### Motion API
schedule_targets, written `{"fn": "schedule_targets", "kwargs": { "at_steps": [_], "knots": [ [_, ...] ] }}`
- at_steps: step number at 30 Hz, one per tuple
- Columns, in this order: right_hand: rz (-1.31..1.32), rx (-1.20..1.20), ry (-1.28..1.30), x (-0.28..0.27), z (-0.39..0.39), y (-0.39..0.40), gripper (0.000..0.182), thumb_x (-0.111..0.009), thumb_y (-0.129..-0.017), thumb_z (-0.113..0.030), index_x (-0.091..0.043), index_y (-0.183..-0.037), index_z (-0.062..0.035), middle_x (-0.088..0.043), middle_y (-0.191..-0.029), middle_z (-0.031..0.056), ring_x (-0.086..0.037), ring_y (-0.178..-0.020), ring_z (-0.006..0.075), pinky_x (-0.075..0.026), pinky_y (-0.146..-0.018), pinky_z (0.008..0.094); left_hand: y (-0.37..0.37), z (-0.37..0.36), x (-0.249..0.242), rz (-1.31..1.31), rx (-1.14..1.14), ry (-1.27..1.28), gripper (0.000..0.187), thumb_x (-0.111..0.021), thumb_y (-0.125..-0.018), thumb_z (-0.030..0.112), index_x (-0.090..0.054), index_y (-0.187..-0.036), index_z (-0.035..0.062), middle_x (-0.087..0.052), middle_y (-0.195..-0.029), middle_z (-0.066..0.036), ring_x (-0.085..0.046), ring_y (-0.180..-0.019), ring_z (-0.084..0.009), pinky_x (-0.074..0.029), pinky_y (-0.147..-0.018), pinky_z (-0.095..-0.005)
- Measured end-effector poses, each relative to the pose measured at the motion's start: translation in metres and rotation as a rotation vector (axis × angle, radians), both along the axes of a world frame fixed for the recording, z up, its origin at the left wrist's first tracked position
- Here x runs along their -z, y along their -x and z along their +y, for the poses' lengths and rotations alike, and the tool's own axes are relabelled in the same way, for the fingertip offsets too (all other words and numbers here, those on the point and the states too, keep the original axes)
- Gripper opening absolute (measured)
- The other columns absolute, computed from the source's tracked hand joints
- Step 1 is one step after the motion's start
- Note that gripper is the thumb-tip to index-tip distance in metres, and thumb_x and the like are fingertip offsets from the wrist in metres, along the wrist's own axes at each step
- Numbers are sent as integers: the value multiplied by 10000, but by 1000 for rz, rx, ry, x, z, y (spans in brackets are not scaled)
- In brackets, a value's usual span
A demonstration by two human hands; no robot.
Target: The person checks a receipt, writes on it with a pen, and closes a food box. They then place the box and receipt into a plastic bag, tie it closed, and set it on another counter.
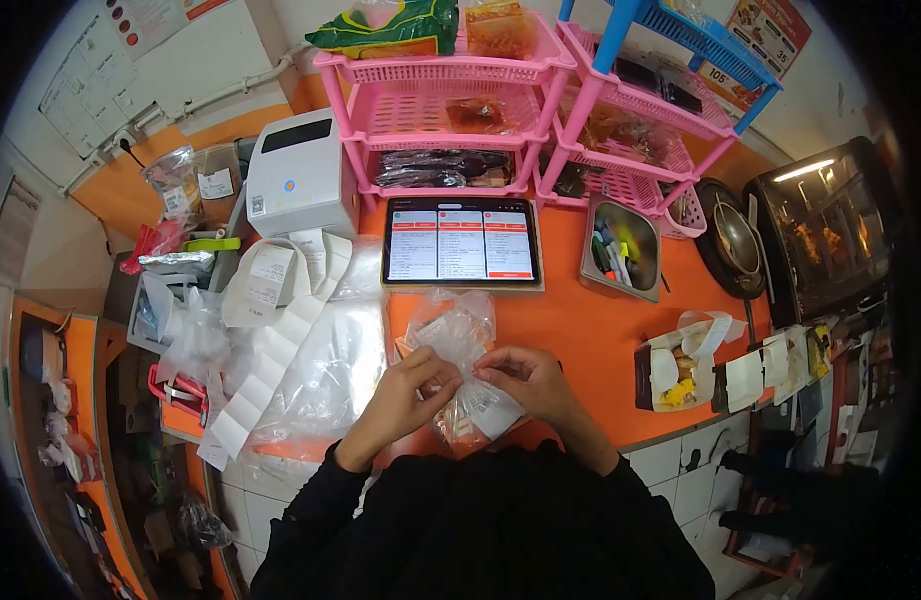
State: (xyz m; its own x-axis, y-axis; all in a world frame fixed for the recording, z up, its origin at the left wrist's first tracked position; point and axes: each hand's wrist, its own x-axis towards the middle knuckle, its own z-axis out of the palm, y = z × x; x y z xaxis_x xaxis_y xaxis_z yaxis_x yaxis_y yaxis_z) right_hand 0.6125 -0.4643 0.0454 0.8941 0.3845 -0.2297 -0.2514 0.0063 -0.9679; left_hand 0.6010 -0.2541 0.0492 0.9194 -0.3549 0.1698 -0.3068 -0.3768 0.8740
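Pinching labelled bag (467, 395), writing unreadable

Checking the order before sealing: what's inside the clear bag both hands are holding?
Clear bag, pinched by left hand and right hand, shows orange-brown contents; crinkled plastic and a label hide what they are.

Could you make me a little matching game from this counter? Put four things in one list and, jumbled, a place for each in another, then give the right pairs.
Things:
1. tablet
2. label printer
3. clear plastic bag
4. open food box

Places:
A. between the left hand and right hand
B. near the counter's right front edge
C. left of the pink racks
D. middle of the counter, screen lit

Pairs: 1-D, 2-C, 3-A, 4-B
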Motion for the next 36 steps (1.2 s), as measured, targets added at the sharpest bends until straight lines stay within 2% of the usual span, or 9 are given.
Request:
{"fn": "schedule_targets", "kwargs": {
  "at_steps": [5,8,14,17,20,23,25,28,36],
  "knots": [
    [-106,-31,135,-1,2,1,142,-676,-838,-73,-667,-956,6,-671,-902,49,-625,-832,104,-499,-769,240,1,-1,-2,16,0,15,95,-679,-824,115,-649,-886,51,-537,-760,-71,-590,-592,-191,-466,-527,-292],
    [-398,-70,310,-9,5,0,177,-702,-813,-90,-677,-962,1,-641,-909,45,-605,-859,104,-492,-784,263,1,0,3,-68,-6,-44,115,-696,-812,118,-650,-878,35,-590,-761,-59,-620,-617,-167,-492,-556,-273],
    [-148,11,-44,3,12,8,156,-677,-819,-15,-584,-944,0,-606,-925,51,-581,-879,106,-472,-814,271,2,-2,2,302,-179,172,179,-747,-737,106,-644,-842,4,-673,-766,-64,-657,-691,-113,-535,-659,-231],
    [-2,5,-341,0,10,16,171,-660,-822,12,-529,-930,-15,-605,-918,65,-582,-867,117,-467,-823,276,1,-9,-6,308,-242,61,180,-737,-707,85,-642,-839,8,-670,-761,-65,-657,-682,-117,-536,-660,-233],
    [41,-70,-307,9,-8,11,140,-638,-856,-34,-555,-968,-17,-602,-923,44,-581,-869,112,-462,-831,274,3,-14,-9,260,-273,24,176,-713,-704,69,-632,-845,2,-664,-763,-70,-660,-687,-128,-535,-654,-241],
    [-98,24,7,-5,-32,-16,199,-610,-893,-123,-577,-1066,-30,-594,-954,55,-572,-917,132,-449,-848,289,1,-13,-5,182,-257,-11,179,-706,-708,57,-624,-855,-4,-655,-766,-75,-656,-684,-144,-533,-647,-248],
    [-626,302,504,31,-39,-54,270,-595,-859,-112,-606,-1129,-101,-555,-983,97,-538,-976,221,-426,-853,355,2,-12,-4,160,-232,-1,190,-704,-711,53,-618,-870,-7,-646,-757,-73,-651,-677,-149,-532,-641,-251],
    [-950,463,1089,60,-42,-74,278,-585,-819,-101,-658,-1078,-170,-510,-1008,128,-483,-994,298,-406,-829,410,0,-8,-6,138,-195,9,206,-701,-714,47,-612,-891,-9,-635,-746,-72,-645,-673,-150,-532,-639,-254],
    [-954,600,1136,84,-34,-85,274,-594,-815,-138,-661,-1078,-176,-490,-1016,128,-466,-993,312,-398,-820,420,3,-8,-2,164,-230,-35,264,-714,-709,96,-579,-911,-7,-624,-774,-96,-641,-685,-176,-526,-629,-275]
  ]
}}
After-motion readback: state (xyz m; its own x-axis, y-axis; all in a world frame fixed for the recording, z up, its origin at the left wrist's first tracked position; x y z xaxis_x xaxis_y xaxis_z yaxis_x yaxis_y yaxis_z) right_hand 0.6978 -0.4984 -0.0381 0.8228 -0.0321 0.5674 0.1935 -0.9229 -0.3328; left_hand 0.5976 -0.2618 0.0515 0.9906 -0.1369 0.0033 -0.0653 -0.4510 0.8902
